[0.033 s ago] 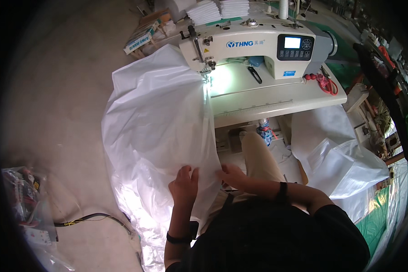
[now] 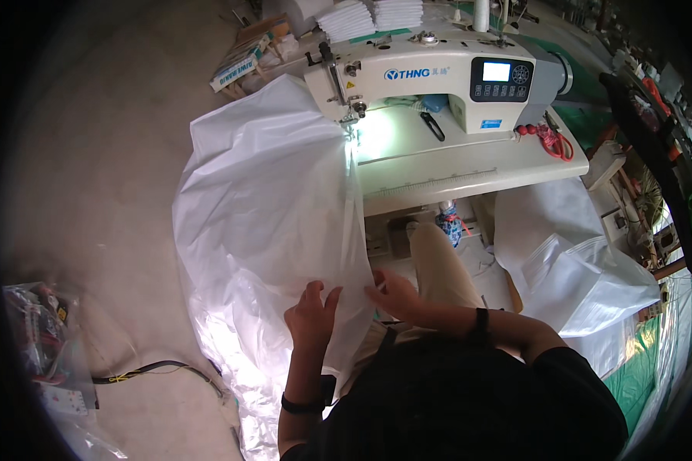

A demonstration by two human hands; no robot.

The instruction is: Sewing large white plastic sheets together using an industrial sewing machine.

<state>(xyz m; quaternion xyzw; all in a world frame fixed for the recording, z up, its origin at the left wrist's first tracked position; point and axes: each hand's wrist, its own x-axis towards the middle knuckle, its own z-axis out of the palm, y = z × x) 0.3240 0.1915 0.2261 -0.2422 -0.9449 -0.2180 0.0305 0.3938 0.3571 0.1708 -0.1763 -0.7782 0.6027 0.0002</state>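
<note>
A large white plastic sheet point(image 2: 269, 200) hangs from under the needle of a sewing machine point(image 2: 407, 77) and falls in folds toward my lap. My left hand point(image 2: 309, 313) rests on the sheet, its thumb spread from the bent fingers. At the sheet's right edge, my right hand point(image 2: 394, 296) pinches the border between thumb and fingers; the fingertips are partly hidden. The machine's lamp lights the spot around the needle, where the sheet's top corner lies under the presser foot.
On the machine bed lie black thread snips point(image 2: 432, 127) and red-handled scissors point(image 2: 557, 144). More white sheeting point(image 2: 577, 253) hangs at the right. Folded white stacks point(image 2: 346, 21) sit behind the machine. A black cable point(image 2: 158, 366) and a clear bag of items point(image 2: 42, 330) are on the floor at left.
My left thumb has moved away from the fingers, widening the gap. My right index finger has lifted slightly. The sheet stays under the needle.
</note>
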